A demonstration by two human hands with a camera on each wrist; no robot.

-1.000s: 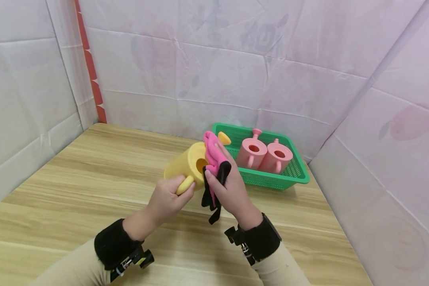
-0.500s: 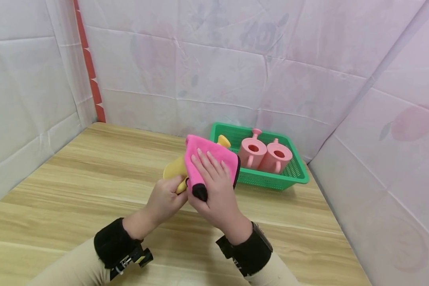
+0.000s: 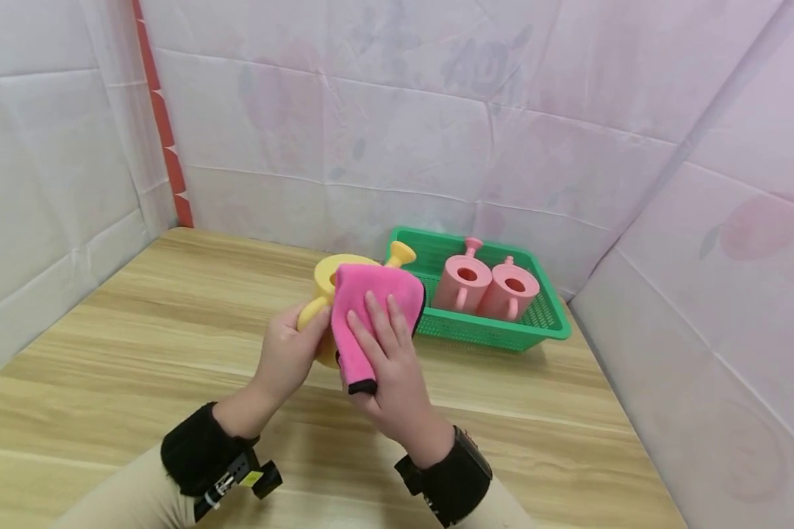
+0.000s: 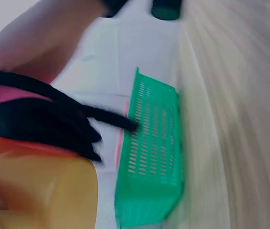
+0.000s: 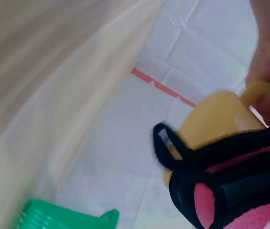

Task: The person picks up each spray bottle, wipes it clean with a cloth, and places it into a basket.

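Observation:
A yellow watering can (image 3: 327, 273) hangs above the wooden table in the head view, its spout rose (image 3: 401, 253) aimed at the basket. My left hand (image 3: 287, 349) grips its handle (image 3: 313, 312). Against the can's right side my right hand (image 3: 390, 367) presses a pink cloth (image 3: 367, 290) with black edging, fingers straight and spread. That cloth covers much of the can's opening and side. In the left wrist view the can's wall (image 4: 72, 191) shows beneath the cloth's black edging (image 4: 34, 119). From the right wrist, the cloth (image 5: 204, 205) hangs before the can (image 5: 216, 117).
A green basket (image 3: 483, 332) stands at the back right of the wooden table (image 3: 192, 316). Two pink watering cans (image 3: 462, 283) stand upright in its right part. White printed sheets (image 3: 403, 132) wall off the back and both sides.
The can has tilted more upright, with its spout rose higher. My right hand has swung from pinching the bunched cloth at the opening to pressing it spread flat along the can's side.

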